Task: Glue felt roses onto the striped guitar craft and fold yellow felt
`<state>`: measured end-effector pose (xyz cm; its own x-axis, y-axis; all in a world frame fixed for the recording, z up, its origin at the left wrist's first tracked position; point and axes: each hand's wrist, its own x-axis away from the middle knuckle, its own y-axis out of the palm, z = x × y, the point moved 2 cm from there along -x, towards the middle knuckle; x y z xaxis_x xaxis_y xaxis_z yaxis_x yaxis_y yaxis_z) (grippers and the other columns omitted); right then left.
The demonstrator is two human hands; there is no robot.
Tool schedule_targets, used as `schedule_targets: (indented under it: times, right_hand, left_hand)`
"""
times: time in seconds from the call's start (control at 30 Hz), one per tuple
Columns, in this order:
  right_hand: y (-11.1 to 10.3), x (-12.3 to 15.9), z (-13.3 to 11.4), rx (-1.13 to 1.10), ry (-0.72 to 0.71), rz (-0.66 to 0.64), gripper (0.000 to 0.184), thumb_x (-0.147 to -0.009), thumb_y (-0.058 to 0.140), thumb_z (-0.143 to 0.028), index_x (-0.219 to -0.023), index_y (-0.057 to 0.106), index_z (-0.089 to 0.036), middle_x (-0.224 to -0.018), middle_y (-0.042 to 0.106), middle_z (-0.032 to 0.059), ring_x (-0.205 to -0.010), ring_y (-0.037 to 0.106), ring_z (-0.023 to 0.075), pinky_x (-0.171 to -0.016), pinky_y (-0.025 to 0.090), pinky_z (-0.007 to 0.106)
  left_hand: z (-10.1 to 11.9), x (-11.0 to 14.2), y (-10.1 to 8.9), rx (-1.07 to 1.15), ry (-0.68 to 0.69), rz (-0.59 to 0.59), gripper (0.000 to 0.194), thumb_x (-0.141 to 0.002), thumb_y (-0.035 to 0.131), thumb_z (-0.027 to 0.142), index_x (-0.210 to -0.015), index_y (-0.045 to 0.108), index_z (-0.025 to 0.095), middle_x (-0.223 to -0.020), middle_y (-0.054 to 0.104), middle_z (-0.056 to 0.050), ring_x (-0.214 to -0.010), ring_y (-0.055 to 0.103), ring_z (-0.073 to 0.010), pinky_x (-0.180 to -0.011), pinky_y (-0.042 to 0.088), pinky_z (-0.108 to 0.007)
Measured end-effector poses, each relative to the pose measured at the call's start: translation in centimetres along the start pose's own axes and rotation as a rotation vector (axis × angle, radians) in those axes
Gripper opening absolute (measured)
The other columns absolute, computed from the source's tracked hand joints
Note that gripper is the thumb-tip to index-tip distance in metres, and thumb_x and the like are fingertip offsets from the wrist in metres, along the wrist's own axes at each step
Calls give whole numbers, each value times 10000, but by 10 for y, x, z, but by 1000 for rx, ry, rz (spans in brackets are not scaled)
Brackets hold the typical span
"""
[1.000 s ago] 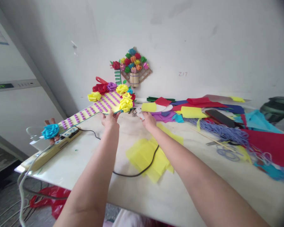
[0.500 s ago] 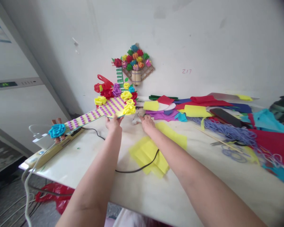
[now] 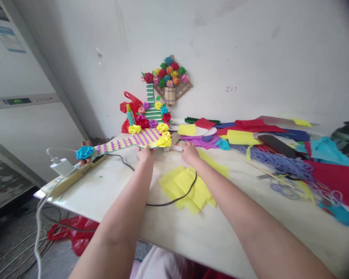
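Note:
My left hand [image 3: 145,153] is closed on the lower edge of a guitar-shaped paper craft [image 3: 126,143], cream with purple strips. Yellow paper flowers [image 3: 164,139] sit at its wide end and a blue one [image 3: 85,152] at the narrow end. To the right, my right hand [image 3: 190,153] grips what looks like a white corded glue gun [image 3: 177,148], mostly hidden by the fingers. A black cord [image 3: 174,202] loops below that hand, over yellow crepe paper [image 3: 186,186] on the table.
Behind the craft stand a green flowered guitar craft [image 3: 150,97], a glue bottle [image 3: 130,115] and a red bag [image 3: 133,101]. A power strip [image 3: 72,179] lies at the left edge. Coloured sheets, purple yarn [image 3: 279,158], a phone [image 3: 276,145], scissors [image 3: 267,176] and a stick [image 3: 264,170] lie right.
The guitar-shaped craft has been lowered and tipped flatter, uncovering the bottle and flowers behind it. My right hand has taken hold of the white tool beside it. The view has shifted slightly.

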<state>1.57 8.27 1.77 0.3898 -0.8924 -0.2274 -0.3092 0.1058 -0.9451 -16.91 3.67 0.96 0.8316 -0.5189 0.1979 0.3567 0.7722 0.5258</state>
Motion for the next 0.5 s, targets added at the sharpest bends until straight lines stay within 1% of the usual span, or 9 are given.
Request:
schedule_targets:
  times: [0.07,0.13,0.27,0.37,0.43,0.5]
  right_hand:
    - [-1,3,5,-9,21,-4,443,-771,432,-93,-1184,579,-155,-1189,529,130,-1079,463,249,-895,377,307]
    - [0,5,8,-11,23,-11,425,-767,439,-101,-1163,591,-138,-1181,537,128,-1080,470,246,-904,375,301]
    - [6,6,9,-27,10,-1,443,-790,441,-129,-1215,561,-157,-1220,528,114,-1102,478,241,-910,377,298]
    - [8,5,7,-23,9,-14,451,-814,435,-147,-1249,543,-192,-1197,541,110,-1083,499,240,-889,391,305]
    - [9,4,6,-14,9,-21,453,-821,434,-159,-1259,538,-204,-1179,550,108,-1068,510,241,-879,395,306]
    - [9,4,6,-8,4,-17,444,-822,439,-170,-1252,545,-204,-1169,554,106,-1061,514,240,-876,394,302]
  left_hand:
    - [1,0,3,0,23,-5,542,-734,513,-25,-1226,497,201,-946,615,-56,-509,557,-64,-479,540,-203]
    - [2,2,6,6,59,17,541,-751,504,-13,-1248,488,202,-994,614,-68,-499,548,-57,-470,533,-194]
    - [3,11,14,37,113,99,596,-763,541,11,-1304,447,243,-1147,581,-75,-551,575,-57,-467,523,-172]
    - [1,19,17,40,108,165,663,-773,563,32,-1357,374,285,-1222,546,-72,-604,602,-64,-472,521,-161]
    - [-1,22,18,42,104,180,681,-783,565,43,-1377,338,288,-1213,550,-68,-606,607,-62,-492,522,-162]
    - [-4,24,19,42,97,190,674,-804,554,60,-1398,304,258,-1163,574,-71,-603,613,-69,-506,513,-164]
